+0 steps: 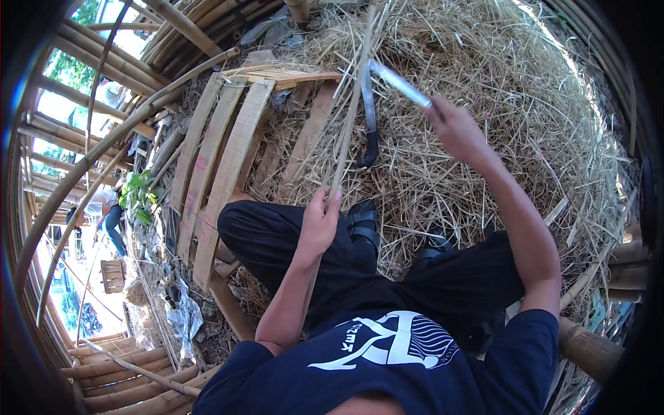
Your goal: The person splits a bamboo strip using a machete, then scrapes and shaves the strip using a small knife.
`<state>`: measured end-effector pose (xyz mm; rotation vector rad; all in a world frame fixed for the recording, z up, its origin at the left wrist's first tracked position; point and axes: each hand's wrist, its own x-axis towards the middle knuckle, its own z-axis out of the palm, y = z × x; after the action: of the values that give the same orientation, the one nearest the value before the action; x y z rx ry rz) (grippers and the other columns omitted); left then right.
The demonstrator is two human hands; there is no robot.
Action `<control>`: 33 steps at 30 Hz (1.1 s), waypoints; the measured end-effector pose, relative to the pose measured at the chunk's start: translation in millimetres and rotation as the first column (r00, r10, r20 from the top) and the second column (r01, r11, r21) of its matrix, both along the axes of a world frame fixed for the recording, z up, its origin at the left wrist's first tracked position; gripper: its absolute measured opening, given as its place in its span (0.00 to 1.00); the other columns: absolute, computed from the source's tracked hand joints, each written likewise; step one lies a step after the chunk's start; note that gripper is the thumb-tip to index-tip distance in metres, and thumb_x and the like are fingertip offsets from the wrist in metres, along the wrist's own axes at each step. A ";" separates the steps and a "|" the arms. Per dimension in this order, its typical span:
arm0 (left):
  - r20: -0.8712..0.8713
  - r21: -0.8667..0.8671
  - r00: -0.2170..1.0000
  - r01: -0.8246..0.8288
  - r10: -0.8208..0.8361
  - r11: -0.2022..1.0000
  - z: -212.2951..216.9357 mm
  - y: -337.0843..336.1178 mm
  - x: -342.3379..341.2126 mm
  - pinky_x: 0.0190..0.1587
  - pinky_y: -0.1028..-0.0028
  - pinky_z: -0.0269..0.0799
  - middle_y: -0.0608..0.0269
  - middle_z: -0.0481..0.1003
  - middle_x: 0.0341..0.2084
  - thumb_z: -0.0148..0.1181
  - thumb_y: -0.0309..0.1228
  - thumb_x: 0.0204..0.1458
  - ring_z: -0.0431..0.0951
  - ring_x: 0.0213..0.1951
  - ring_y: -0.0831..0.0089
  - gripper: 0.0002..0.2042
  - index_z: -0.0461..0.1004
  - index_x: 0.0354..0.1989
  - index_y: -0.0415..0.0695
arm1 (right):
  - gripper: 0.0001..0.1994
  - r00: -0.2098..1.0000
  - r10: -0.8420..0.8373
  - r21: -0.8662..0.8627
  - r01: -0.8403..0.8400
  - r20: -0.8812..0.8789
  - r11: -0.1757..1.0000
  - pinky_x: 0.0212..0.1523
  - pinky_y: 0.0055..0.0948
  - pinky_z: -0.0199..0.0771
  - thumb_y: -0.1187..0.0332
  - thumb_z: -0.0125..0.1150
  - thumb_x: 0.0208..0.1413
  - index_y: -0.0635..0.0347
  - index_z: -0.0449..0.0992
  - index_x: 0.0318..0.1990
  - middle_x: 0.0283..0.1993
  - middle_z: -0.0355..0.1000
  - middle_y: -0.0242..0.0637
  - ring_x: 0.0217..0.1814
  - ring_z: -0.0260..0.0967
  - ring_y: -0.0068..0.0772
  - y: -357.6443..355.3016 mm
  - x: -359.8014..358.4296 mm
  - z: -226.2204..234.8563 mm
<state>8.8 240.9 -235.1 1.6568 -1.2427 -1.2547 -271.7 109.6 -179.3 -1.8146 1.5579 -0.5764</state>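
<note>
My left hand (319,225) is closed round a long, thin bamboo strip (353,104). The strip runs up and away from my lap, and its lower end passes along my left forearm. In my right hand (456,131) is a knife (401,84) with a broad, shiny blade; its grip is mostly hidden by the fingers. The blade points up and left, its tip close to the strip; whether they touch I cannot tell. Just right of the strip, on the shavings, lies a tool (371,117) with a grey metal length and a curved black handle.
Pale shavings (470,55) cover the ground ahead and to the right. A slatted wooden crate (228,152) stands left of my knee. Bamboo poles (111,66) frame the left side, and a thick bamboo pole (588,346) lies at lower right. Another person (107,214) bends down beyond the poles.
</note>
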 end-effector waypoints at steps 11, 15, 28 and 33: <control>0.540 -0.061 0.833 0.181 -0.120 0.982 10.0 -7.0 -27.7 0.31 0.53 0.68 0.38 0.74 0.24 0.51 0.35 0.60 0.76 0.32 0.40 0.13 0.69 0.36 0.33 | 0.22 0.873 0.449 -0.039 -0.463 -0.189 0.885 0.32 0.52 0.68 0.50 0.43 0.64 0.63 0.68 0.32 0.21 0.70 0.52 0.29 0.70 0.59 60.0 48.0 -41.2; 0.699 -0.004 0.689 0.271 -0.192 0.962 13.7 -9.5 -38.1 0.33 0.48 0.71 0.36 0.74 0.22 0.44 0.35 0.62 0.76 0.29 0.40 0.14 0.67 0.36 0.34 | 0.22 0.868 0.473 -0.037 -0.483 -0.154 0.875 0.31 0.52 0.67 0.51 0.43 0.65 0.64 0.69 0.31 0.21 0.70 0.54 0.28 0.69 0.60 67.3 54.1 -38.9; 0.770 0.032 0.600 0.305 -0.218 0.952 -9.6 -1.4 -25.9 0.33 0.47 0.72 0.35 0.73 0.21 0.47 0.30 0.58 0.76 0.30 0.39 0.10 0.67 0.40 0.34 | 0.24 0.831 0.433 -0.056 -0.480 -0.349 0.875 0.25 0.50 0.65 0.45 0.43 0.62 0.57 0.69 0.29 0.17 0.68 0.47 0.22 0.68 0.55 53.9 50.9 -82.1; 0.790 0.043 0.573 0.307 -0.220 0.951 -8.4 -1.5 -21.3 0.33 0.47 0.72 0.37 0.73 0.20 0.48 0.31 0.58 0.76 0.29 0.39 0.08 0.66 0.36 0.36 | 0.23 0.794 0.437 -0.062 -0.507 -0.422 0.860 0.21 0.46 0.63 0.44 0.44 0.61 0.56 0.69 0.29 0.15 0.67 0.44 0.20 0.68 0.52 43.2 49.2 -90.6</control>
<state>-12.5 239.4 -243.5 2.0882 -2.1132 -0.5379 -222.6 152.8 -269.9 -2.4676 1.2278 -0.1029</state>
